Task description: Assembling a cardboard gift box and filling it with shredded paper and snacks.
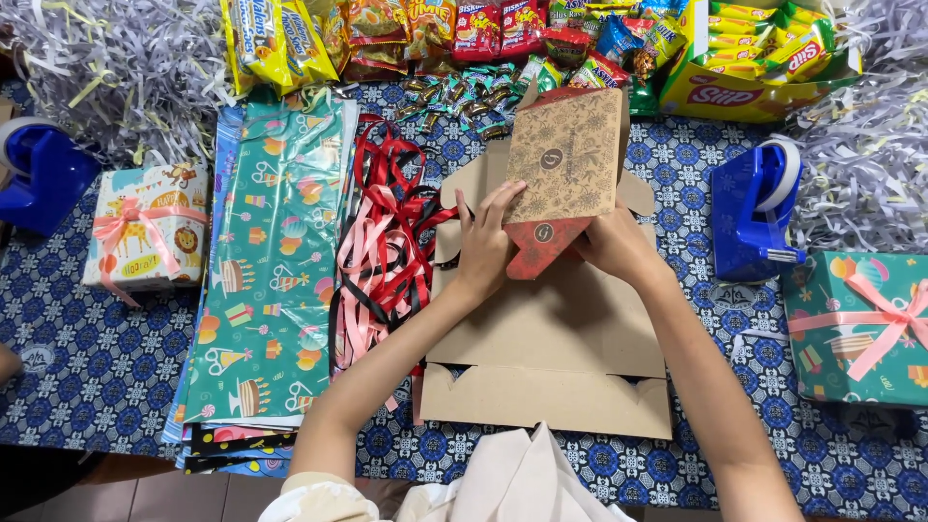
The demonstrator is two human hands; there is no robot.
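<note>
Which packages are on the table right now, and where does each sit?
Flat cardboard box: centre, brown, red patterned flap, both hands on it.
Snack packets: top edge, yellow, red.
Yellow carton: top right, open.
Wrapped gift: left, pink ribbon.
Teal gift: right, pink bow.

right hand: fingers hidden behind patterned box flap | wrapped gift to its right: cut by frame edge | shredded paper: cut off

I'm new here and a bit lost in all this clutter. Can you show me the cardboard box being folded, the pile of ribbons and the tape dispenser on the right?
Cardboard box (pixel 565 155): head view, on its patterned raised flap.
Ribbons (pixel 382 246): head view, middle of the tangle.
Tape dispenser (pixel 749 217): head view, blue body.
</note>
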